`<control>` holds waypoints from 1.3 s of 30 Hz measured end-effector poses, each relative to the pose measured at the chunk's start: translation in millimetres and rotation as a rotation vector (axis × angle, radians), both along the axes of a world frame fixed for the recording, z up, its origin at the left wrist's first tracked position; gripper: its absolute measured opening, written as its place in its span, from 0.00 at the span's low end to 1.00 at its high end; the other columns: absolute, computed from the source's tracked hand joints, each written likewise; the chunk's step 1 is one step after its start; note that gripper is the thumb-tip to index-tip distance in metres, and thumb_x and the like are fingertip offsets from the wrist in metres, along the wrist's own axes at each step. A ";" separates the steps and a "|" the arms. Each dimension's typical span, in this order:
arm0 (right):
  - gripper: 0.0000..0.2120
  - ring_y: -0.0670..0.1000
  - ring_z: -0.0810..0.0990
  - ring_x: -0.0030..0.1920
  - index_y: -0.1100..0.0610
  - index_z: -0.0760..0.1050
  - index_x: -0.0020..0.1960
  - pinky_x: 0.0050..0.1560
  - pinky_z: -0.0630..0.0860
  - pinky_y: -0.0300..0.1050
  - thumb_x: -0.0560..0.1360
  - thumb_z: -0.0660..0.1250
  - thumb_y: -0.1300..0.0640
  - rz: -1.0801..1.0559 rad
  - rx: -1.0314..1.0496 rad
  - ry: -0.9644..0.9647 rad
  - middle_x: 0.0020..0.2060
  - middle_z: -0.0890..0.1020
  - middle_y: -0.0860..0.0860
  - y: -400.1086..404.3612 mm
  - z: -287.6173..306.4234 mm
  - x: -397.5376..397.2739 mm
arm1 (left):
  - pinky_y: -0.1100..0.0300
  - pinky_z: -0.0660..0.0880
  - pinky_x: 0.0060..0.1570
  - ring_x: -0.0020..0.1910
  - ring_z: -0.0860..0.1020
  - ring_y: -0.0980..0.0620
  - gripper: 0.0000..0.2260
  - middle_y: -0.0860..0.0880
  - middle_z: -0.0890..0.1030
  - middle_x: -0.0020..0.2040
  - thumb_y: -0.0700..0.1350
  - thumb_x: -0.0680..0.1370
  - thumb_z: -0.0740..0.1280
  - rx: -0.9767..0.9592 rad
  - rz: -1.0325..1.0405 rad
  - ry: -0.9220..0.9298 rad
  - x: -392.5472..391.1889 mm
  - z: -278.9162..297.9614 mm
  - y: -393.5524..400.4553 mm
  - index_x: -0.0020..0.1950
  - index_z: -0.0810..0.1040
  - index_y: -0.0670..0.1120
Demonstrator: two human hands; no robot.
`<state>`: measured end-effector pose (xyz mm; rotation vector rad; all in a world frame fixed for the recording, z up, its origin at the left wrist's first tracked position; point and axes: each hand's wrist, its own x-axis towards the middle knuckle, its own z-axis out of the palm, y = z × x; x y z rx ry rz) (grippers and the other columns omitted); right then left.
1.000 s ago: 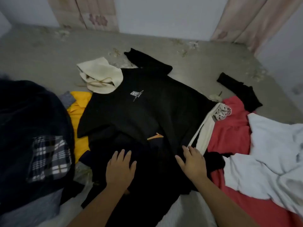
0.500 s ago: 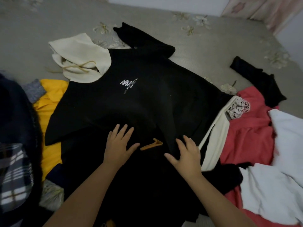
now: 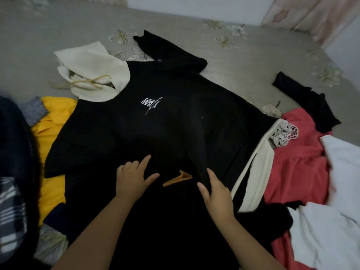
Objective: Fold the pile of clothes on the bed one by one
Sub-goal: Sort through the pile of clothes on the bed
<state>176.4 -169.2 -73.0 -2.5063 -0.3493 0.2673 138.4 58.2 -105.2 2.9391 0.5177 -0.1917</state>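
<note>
Black t-shirt (image 3: 155,123) lies spread flat across the middle of the bed (image 3: 243,71), front up, small white logo (image 3: 151,103) on the chest, collar end toward the far side. It sits on top of other clothes.

Left hand (image 3: 130,182): palm down on the near part of the shirt, index finger and thumb straight and spread; the other fingers look partly bent, hard to tell. Pressing on cloth, not gripping.

Right hand (image 3: 216,191): also on the shirt, just right of the left hand, fingers extended and pointing far, thumb out to the left. Looks flat on the fabric; black on black, so I can't rule out a small pinch of cloth under the fingertips.

Between the two hands: a small orange V-shaped mark (image 3: 177,178) on the dark fabric.

Around the shirt:
- cream hooded garment (image 3: 93,69) at far left, its drawstring loose, partly under the shirt's shoulder
- yellow garment (image 3: 50,137) on the left, tucked under the shirt's sleeve
- dark bundle with plaid patch (image 3: 11,211) at the left edge
- cream strip (image 3: 255,172) along the shirt's right side, white lace piece (image 3: 284,133) at its far end
- red garment (image 3: 298,164) on the right, white garment (image 3: 335,221) overlapping it at near right
- separate black piece (image 3: 307,100) at far right, touching the red one
</note>
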 end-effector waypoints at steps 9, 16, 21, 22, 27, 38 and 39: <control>0.25 0.54 0.79 0.49 0.49 0.62 0.71 0.46 0.71 0.44 0.76 0.60 0.44 0.094 -0.120 -0.230 0.47 0.80 0.56 9.3 77.4 56.7 | 0.55 0.65 0.32 0.30 0.77 0.41 0.17 0.43 0.77 0.28 0.50 0.64 0.76 0.068 -0.164 -0.371 20.5 97.9 21.2 0.49 0.83 0.43; 0.23 0.56 0.81 0.45 0.57 0.76 0.61 0.41 0.74 0.45 0.72 0.66 0.45 0.151 -0.086 -0.523 0.44 0.83 0.57 5.6 206.0 35.4 | 0.56 0.60 0.38 0.39 0.75 0.40 0.12 0.41 0.78 0.34 0.50 0.71 0.71 0.035 -0.082 -0.538 -10.1 225.2 29.1 0.48 0.84 0.43; 0.22 0.56 0.82 0.31 0.65 0.81 0.46 0.29 0.77 0.46 0.60 0.78 0.51 0.182 0.047 -0.644 0.32 0.83 0.59 -18.1 246.3 -54.3 | 0.55 0.61 0.35 0.31 0.76 0.41 0.26 0.42 0.75 0.27 0.62 0.74 0.58 -0.004 -0.150 -0.658 -100.8 272.0 10.0 0.38 0.84 0.42; 0.22 0.56 0.83 0.31 0.66 0.81 0.46 0.30 0.78 0.47 0.60 0.78 0.51 0.193 0.068 -0.632 0.33 0.83 0.60 -23.8 247.4 -74.6 | 0.55 0.62 0.34 0.30 0.75 0.42 0.31 0.43 0.75 0.27 0.65 0.74 0.52 -0.017 -0.174 -0.654 -122.5 274.1 4.4 0.37 0.84 0.43; 0.27 0.52 0.79 0.54 0.58 0.73 0.63 0.52 0.72 0.43 0.71 0.66 0.42 0.250 -0.034 -0.206 0.53 0.81 0.54 -44.7 226.3 -197.6 | 0.51 0.70 0.31 0.27 0.75 0.42 0.37 0.42 0.75 0.25 0.69 0.73 0.47 -0.138 -0.136 -0.523 -249.7 246.3 -16.0 0.32 0.84 0.41; 0.30 0.50 0.79 0.52 0.57 0.61 0.71 0.47 0.73 0.40 0.75 0.61 0.43 0.464 -0.387 0.225 0.55 0.79 0.56 -24.5 95.1 -496.0 | 0.57 0.68 0.37 0.35 0.78 0.44 0.26 0.43 0.80 0.35 0.54 0.64 0.76 -0.056 -0.050 -0.046 -520.0 124.0 -6.7 0.58 0.79 0.43; 0.30 0.51 0.76 0.57 0.55 0.54 0.74 0.51 0.71 0.41 0.78 0.55 0.42 0.491 -0.445 0.273 0.60 0.76 0.54 -24.4 77.0 -514.1 | 0.57 0.65 0.42 0.43 0.77 0.45 0.29 0.43 0.81 0.44 0.58 0.69 0.70 -0.046 -0.004 0.067 -535.7 111.2 -6.8 0.66 0.72 0.45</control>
